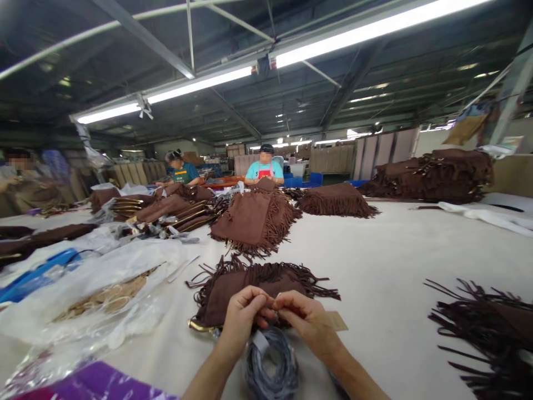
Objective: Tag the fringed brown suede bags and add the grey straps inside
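My left hand (pixel 245 314) and my right hand (pixel 307 319) meet fingertip to fingertip, both pinched closed. What they hold between them is too small to make out. Just beyond them a dark brown fringed bag (pixel 225 289) lies flat, with a gold-coloured metal edge (pixel 200 326) at its near left side. Between my wrists sits a coiled strap (pixel 270 372) in grey-looking clear wrap, with a small white label (pixel 260 341) on top. A tan card tag (pixel 336 320) shows beside my right hand, partly hidden by it.
Stacked brown fringed bags (pixel 245 219) stand farther back, with more at the right edge (pixel 495 322). Clear plastic (pixel 137 311), a bag of tan cords (pixel 110 291) and a purple packet (pixel 100 383) cover the left. Across the table a person in an apron (pixel 265 169) works.
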`<action>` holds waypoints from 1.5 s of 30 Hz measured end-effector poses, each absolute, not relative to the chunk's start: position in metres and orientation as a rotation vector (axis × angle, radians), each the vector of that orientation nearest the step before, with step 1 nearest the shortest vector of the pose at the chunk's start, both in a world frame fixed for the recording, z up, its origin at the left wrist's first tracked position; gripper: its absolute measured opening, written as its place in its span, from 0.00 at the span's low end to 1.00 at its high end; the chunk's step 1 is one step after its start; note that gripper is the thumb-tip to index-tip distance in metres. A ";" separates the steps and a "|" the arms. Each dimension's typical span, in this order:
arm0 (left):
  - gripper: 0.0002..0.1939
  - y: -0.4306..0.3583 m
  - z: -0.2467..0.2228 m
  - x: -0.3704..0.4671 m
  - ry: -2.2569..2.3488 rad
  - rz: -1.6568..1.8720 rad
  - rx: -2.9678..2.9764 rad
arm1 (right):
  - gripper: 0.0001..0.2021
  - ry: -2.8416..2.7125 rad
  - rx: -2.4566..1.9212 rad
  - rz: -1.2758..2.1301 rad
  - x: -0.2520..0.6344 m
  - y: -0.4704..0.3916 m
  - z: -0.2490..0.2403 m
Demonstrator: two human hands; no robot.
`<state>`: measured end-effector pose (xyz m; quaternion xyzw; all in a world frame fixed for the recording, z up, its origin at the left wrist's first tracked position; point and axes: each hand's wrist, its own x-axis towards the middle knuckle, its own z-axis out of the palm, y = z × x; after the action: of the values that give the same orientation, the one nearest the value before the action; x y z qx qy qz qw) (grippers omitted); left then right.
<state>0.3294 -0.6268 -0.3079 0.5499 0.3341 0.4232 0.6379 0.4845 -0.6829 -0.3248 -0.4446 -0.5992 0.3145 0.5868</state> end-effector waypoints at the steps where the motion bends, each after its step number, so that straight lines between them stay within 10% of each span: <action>1: 0.16 -0.627 -0.308 0.329 0.764 0.964 1.236 | 0.03 -1.393 -1.043 0.722 0.486 -0.683 -0.324; 45: 0.10 -0.637 -0.310 0.334 0.830 0.922 1.821 | 0.13 -1.237 -1.109 0.744 0.480 -0.680 -0.328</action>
<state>0.3337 -0.6369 -0.3102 0.7372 0.3359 0.3734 0.4520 0.4798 -0.6802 -0.3281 -0.4811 -0.5366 0.3226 0.6136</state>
